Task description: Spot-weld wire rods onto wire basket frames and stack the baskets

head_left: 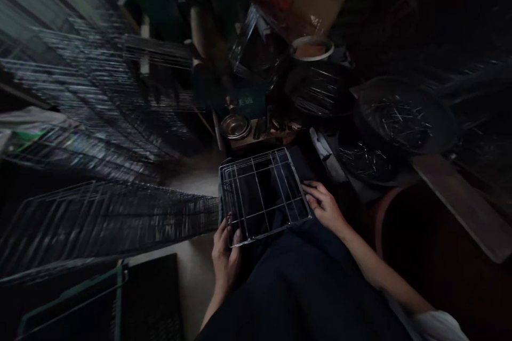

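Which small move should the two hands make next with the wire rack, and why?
Perhaps ease the wire rack leftward, towards the piled wirework: the left hand grips its near left corner, the right hand holds its right edge, and the pile looks made of similar thin wires.

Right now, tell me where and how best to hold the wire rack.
Probably by the outer rim of the wire rack, from both sides: left hand at the near left corner, right hand at the right edge. The rim forms a continuous outline with those parts facing the hands, while the middle is only thin, spaced wires.
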`<action>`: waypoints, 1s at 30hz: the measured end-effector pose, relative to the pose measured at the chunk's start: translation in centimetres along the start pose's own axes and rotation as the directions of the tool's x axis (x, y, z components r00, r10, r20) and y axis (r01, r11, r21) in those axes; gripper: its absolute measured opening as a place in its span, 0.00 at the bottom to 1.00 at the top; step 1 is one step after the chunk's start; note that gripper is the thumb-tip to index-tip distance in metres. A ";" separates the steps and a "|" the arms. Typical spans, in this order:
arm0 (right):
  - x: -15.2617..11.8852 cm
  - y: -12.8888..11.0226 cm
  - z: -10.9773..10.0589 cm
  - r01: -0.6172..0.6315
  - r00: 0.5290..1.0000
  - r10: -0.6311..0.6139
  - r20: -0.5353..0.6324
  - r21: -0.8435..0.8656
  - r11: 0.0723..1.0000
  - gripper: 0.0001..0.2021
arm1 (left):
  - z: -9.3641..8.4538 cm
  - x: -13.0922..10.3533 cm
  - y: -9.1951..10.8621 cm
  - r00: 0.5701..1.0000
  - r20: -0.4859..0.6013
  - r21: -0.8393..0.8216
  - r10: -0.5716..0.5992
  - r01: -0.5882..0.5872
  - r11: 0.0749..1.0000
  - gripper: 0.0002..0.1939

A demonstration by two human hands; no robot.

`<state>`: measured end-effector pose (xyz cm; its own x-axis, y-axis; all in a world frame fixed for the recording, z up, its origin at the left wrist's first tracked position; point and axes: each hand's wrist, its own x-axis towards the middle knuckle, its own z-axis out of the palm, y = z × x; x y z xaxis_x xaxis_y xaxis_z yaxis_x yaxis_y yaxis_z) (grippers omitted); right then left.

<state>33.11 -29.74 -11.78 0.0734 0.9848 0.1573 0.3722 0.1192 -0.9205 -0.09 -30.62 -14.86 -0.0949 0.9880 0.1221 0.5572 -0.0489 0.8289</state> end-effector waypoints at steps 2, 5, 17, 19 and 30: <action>-1.4 -0.2 -0.3 0.057 0.997 -0.052 0.052 -0.095 0.994 0.21 | 0.2 -0.5 -0.5 0.998 0.024 0.101 0.062 -0.064 0.993 0.23; -2.6 0.2 -0.7 0.099 0.987 -0.073 0.142 -0.185 0.978 0.28 | 0.5 -0.5 -0.8 0.992 0.087 0.177 0.092 -0.106 0.979 0.24; -2.0 1.8 -1.1 0.147 0.979 -0.115 0.171 -0.188 0.971 0.26 | -1.2 0.5 -0.9 0.908 0.400 0.132 0.126 -0.193 0.972 0.31; -2.0 1.7 -1.1 0.154 0.978 -0.127 0.166 -0.163 0.975 0.25 | -2.2 0.8 -1.2 0.896 0.419 0.122 0.148 -0.218 0.968 0.33; -3.4 -1.2 -0.7 0.191 0.974 -0.178 0.142 -0.089 0.977 0.25 | -11.1 13.5 13.7 0.826 0.450 0.054 0.340 -0.405 0.913 0.47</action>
<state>33.05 -33.32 -11.01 -0.1264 0.9557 0.2658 0.4600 0.2939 -0.8379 -2.94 -19.61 4.20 0.4819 0.8655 0.1370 0.5917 -0.4368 0.6776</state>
